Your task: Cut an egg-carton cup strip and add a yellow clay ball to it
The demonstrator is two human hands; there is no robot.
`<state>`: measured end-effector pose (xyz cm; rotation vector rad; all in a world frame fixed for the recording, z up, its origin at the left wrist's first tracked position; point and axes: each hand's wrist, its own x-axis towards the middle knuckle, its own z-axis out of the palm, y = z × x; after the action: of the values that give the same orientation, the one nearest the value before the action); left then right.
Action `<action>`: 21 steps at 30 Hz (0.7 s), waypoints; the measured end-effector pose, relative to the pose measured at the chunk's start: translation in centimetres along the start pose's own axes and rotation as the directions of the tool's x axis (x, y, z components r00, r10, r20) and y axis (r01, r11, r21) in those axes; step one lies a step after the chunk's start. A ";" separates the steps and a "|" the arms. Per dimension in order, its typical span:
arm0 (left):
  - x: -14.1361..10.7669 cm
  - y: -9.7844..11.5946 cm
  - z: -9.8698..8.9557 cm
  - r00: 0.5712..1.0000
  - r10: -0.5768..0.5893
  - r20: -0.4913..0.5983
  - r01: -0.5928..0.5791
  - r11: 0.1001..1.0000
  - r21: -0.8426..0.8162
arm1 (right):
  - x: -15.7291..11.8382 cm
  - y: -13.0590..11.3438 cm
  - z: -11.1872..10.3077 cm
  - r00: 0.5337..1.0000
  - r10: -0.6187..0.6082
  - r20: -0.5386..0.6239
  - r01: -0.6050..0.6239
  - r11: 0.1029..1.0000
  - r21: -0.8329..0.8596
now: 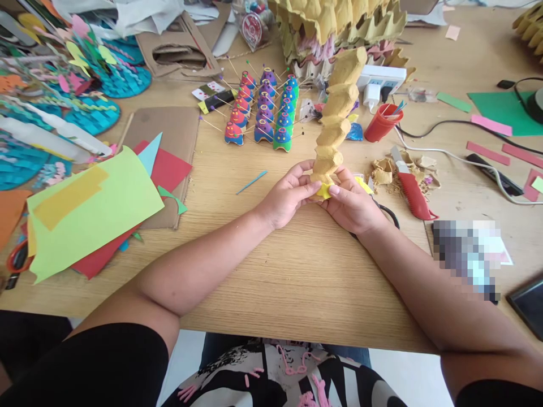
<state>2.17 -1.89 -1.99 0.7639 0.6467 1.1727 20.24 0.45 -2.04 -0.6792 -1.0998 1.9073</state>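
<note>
Both hands hold the near end of a strip cut from a yellow egg carton [337,99], its row of cups pointing away over the table. My left hand [292,192] grips the strip's left side with fingers and thumb. On the right side, my right hand [350,200] pinches the same end. Between the two thumbs shows a bit of bright yellow clay [324,190], pressed against the carton. A thin blue stick [251,182] lies to the left of my left hand. Behind my right hand, partly hidden, are a yellow piece and black scissor-like handles.
Painted egg-carton caterpillars [263,110] with pins stand at the back. A red cup [384,122] and a red-handled knife [411,189] among carton scraps lie right. Coloured paper sheets [97,209] cover the left. Stacked egg trays [339,22] and a power strip [386,78] sit behind.
</note>
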 end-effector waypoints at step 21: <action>0.1 -0.6 0.0 0.994 0.082 -0.067 -0.076 0.993 0.086 | 0.1 -0.4 0.4 1.000 0.010 -0.020 -0.010 1.000 -0.029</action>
<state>2.54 -1.88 -2.44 0.8276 0.7327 1.2556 20.02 0.46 -1.53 -0.7193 -1.1158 1.8925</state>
